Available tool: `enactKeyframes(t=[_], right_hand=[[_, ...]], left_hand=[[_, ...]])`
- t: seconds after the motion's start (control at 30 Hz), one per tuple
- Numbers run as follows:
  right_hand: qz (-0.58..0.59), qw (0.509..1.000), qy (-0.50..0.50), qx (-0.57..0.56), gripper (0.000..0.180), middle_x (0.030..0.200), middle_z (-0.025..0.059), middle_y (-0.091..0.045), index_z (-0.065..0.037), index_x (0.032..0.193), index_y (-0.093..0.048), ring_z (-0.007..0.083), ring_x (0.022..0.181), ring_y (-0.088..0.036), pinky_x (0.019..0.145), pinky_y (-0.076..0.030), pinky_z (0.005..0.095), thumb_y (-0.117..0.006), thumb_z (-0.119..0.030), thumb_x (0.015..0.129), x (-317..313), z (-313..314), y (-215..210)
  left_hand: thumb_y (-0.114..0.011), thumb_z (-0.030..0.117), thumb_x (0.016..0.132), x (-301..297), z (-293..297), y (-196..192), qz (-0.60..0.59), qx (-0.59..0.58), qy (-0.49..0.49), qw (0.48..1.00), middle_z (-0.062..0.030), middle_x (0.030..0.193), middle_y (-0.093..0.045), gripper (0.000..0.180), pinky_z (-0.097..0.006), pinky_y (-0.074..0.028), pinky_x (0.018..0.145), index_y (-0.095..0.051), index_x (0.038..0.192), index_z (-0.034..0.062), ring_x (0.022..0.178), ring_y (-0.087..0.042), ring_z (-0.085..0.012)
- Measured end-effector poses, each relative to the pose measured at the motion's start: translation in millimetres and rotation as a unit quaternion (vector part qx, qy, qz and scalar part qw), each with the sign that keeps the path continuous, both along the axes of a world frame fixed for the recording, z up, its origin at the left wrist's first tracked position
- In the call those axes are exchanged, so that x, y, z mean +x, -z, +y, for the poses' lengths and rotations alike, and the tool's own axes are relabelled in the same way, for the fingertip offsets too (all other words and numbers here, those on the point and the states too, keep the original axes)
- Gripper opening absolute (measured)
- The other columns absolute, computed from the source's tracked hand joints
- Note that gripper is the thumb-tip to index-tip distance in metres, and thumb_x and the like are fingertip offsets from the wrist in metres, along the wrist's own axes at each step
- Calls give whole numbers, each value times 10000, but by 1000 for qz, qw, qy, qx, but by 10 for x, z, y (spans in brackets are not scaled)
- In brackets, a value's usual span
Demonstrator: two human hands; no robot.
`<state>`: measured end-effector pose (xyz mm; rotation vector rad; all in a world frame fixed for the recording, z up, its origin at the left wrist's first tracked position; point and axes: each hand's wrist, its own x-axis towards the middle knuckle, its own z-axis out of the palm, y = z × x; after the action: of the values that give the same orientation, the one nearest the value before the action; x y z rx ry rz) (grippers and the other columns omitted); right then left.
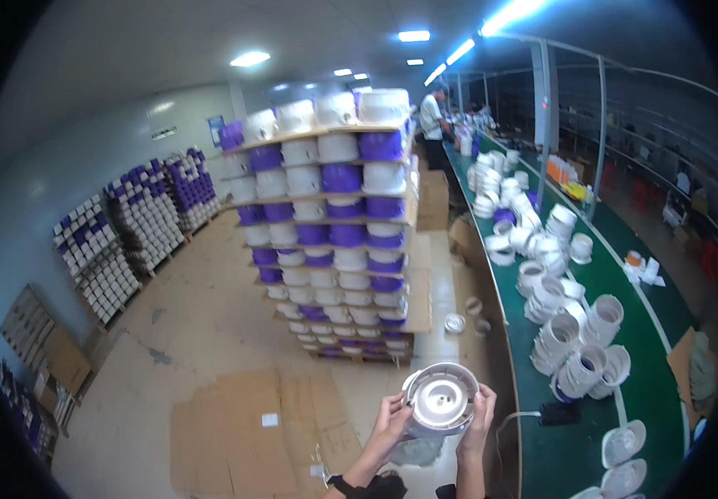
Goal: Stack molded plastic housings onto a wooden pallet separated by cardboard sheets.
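Between my two hands is a round white appliance housing (pixel 444 401), its opening facing up toward me. Inside it sits a shiny round disc with a small hub at the centre. My left hand (pixel 391 418) grips the housing's left side, thumb near the rim. The right side is clasped by my right hand (pixel 478 416), with the fingers partly hidden behind the wall. Both hold it in the air, left of the green workbench (pixel 533 453). Below the housing, a clear plastic bag (pixel 419 452) is partly visible.
A tall stack of white and purple housings (pixel 342 178) on boards stands ahead. Several white housings (pixel 560 331) crowd the bench, near a black device (pixel 560 413) with a cable. Flattened cardboard (pixel 234 432) covers the floor at left. A person (pixel 432 116) stands farther along the bench.
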<state>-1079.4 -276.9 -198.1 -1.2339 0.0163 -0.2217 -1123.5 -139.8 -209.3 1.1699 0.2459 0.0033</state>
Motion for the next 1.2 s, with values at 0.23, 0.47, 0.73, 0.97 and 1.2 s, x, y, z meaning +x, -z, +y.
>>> enactKeyframes(t=[0.23, 0.47, 0.73, 0.97, 1.2], right_hand=[[-19, 982, -185, 28, 517, 1048, 137, -467, 11, 1146, -375, 178, 990, -437, 866, -336, 293, -485, -355, 799, 366, 939, -362], [-19, 956, -288, 41, 470, 1063, 116, -480, 14, 1128, -409, 179, 1024, -417, 908, -291, 304, -486, -326, 813, 680, 2087, -390], [-7, 918, -397, 0, 467, 1111, 135, -461, 7, 1176, -380, 181, 1030, -422, 899, -318, 300, -512, -277, 831, 894, 3170, -376], [9, 906, -420, -49, 420, 1119, 123, -474, 10, 1174, -390, 179, 1062, -415, 919, -298, 310, -440, -268, 863, 1234, 4055, -362], [-108, 907, -396, -94, 512, 1236, 139, -373, 21, 1257, -286, 206, 1152, -352, 968, -265, 326, -391, -320, 891, 1803, 5068, -320]], left_hand=[[-649, 330, 723, 92, 1033, -130, -75, -38, -81, 993, -140, 1185, -337, 716, -393, -442, 773, -222, 1256, 115, 1083, -400, -244], [-666, 333, 671, 211, 2073, -123, -163, -88, -124, 975, -109, 1304, -275, 870, -355, -275, 977, -157, 1334, 91, 1198, -301, -225], [-659, 307, 694, 162, 3047, -2, -146, -122, -233, 954, -109, 1251, -351, 784, -322, -346, 922, -232, 1318, 102, 1125, -384, -197], [-604, 368, 680, 624, 3891, 83, -210, -144, -289, 923, -62, 1117, -453, 668, -314, -385, 890, -359, 1222, 67, 1059, -437, -173], [-578, 443, 696, 1342, 5116, -209, -207, 51, -260, 942, -95, 1184, -430, 718, -311, -344, 923, -353, 1232, 21, 1111, -408, -202]])
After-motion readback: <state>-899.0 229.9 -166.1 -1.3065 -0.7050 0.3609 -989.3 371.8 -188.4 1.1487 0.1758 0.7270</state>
